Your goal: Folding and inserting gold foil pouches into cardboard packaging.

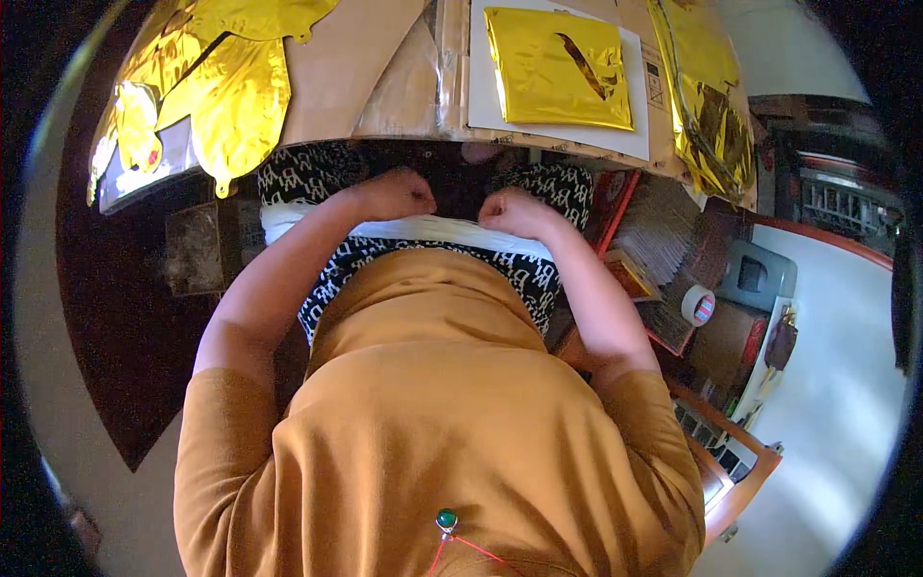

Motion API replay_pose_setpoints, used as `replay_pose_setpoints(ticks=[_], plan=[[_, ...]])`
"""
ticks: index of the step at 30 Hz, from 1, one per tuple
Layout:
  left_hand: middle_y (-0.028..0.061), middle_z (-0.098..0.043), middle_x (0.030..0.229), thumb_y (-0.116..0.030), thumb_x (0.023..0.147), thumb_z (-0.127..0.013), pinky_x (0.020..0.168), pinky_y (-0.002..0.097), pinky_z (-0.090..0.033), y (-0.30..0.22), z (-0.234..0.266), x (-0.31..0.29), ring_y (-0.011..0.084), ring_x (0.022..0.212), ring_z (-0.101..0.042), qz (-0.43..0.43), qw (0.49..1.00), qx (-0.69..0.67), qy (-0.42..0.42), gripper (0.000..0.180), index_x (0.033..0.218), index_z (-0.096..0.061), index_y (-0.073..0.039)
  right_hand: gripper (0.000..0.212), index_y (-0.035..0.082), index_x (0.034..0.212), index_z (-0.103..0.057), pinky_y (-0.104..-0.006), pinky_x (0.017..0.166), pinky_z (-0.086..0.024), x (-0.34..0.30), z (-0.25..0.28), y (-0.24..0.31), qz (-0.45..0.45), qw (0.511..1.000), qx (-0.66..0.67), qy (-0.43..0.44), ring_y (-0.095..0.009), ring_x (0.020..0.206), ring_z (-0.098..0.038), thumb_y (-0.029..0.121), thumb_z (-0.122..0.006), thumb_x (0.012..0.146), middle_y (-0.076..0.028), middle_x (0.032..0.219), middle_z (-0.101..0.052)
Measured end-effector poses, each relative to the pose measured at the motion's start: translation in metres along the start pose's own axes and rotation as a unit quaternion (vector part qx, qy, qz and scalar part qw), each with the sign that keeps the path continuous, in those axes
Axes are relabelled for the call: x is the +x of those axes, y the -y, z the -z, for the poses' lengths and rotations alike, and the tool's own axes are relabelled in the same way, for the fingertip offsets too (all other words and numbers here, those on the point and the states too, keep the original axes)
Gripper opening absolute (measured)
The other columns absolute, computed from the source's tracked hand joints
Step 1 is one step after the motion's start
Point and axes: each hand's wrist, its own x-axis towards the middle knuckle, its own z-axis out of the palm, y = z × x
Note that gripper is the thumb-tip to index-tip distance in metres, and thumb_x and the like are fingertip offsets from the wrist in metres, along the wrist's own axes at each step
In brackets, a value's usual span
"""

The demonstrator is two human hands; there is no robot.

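Note:
Both my hands are over my lap, below the near edge of a cardboard surface point(385, 58). My left hand point(396, 195) is closed, its fingers curled inward. Opposite it, a short gap away, my right hand point(514, 212) is also curled. Whatever either hand may hold is hidden by the fingers. A white strip of cloth or plastic point(423, 229) lies across my black-and-white patterned trousers point(538, 279), just under both hands. On the cardboard, a folded gold foil piece point(562, 67) rests on a white sheet point(630, 96).
Gold foil shapes point(240, 106) hang over the cardboard's left edge, and crumpled gold foil point(711, 125) lies at its right. To my right are a roll of tape point(698, 306), a grey-blue plastic object point(760, 274) and a wooden chair frame point(760, 476).

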Motion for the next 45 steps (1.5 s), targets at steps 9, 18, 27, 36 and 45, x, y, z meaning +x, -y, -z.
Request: replay_pose_setpoints(ticks=[9, 18, 27, 36, 45], plan=[[0.0179, -0.07, 0.102, -0.032, 0.09, -0.064, 0.084, 0.0419, -0.052, -0.025, 0.001, -0.005, 0.0323, 0.09, -0.067, -0.01, 0.997, 0.028, -0.078, 0.031, 0.101, -0.072, -0.004, 0.017, 0.004, 0.091, -0.07, -0.0324, 0.073, -0.052, -0.016, 0.015, 0.023, 0.043, 0.977, 0.015, -0.206, -0.02, 0.077, -0.066, 0.02, -0.067, 0.086, -0.01, 0.084, -0.069], [0.0055, -0.059, 0.082, -0.013, 0.071, -0.065, 0.074, 0.0385, -0.048, -0.175, 0.051, -0.09, 0.025, 0.082, -0.06, -0.259, 0.896, 0.284, -0.224, 0.012, 0.082, -0.069, -0.01, 0.04, 0.001, 0.13, -0.046, -0.0368, 0.11, -0.033, -0.089, 0.002, 0.144, 0.273, 0.803, 0.483, -0.216, -0.022, 0.133, -0.041, 0.025, -0.055, 0.099, -0.015, 0.143, -0.043], [0.0109, -0.059, 0.076, -0.006, 0.075, -0.07, 0.064, 0.0392, -0.048, -0.238, 0.128, -0.161, 0.0298, 0.071, -0.059, -0.199, 0.887, 0.239, -0.341, 0.007, 0.08, -0.066, -0.002, 0.028, 0.004, 0.104, -0.061, -0.0293, 0.072, -0.048, -0.112, 0.047, 0.215, 0.258, 0.869, 0.377, -0.19, -0.013, 0.081, -0.062, 0.032, -0.055, 0.1, -0.005, 0.088, -0.064], [0.0074, -0.065, 0.087, -0.005, 0.091, -0.063, 0.073, 0.028, -0.048, -0.223, 0.096, -0.159, 0.0144, 0.08, -0.061, -0.237, 0.84, -0.243, -0.423, 0.014, 0.101, -0.072, -0.001, 0.006, 0.003, 0.091, -0.059, -0.04, 0.062, -0.051, -0.106, 0.047, 0.223, 0.382, 0.867, -0.062, -0.314, -0.032, 0.069, -0.062, 0.007, -0.062, 0.088, -0.013, 0.075, -0.058], [0.0115, -0.064, 0.084, -0.005, 0.089, -0.065, 0.068, 0.0354, -0.047, -0.231, 0.081, -0.161, 0.0241, 0.076, -0.059, -0.354, 0.866, -0.163, -0.312, 0.009, 0.09, -0.07, 0.002, 0.013, 0.005, 0.084, -0.058, -0.0395, 0.061, -0.049, -0.115, 0.092, 0.226, 0.401, 0.857, -0.06, -0.318, -0.033, 0.068, -0.062, 0.015, -0.062, 0.09, -0.014, 0.072, -0.058]])
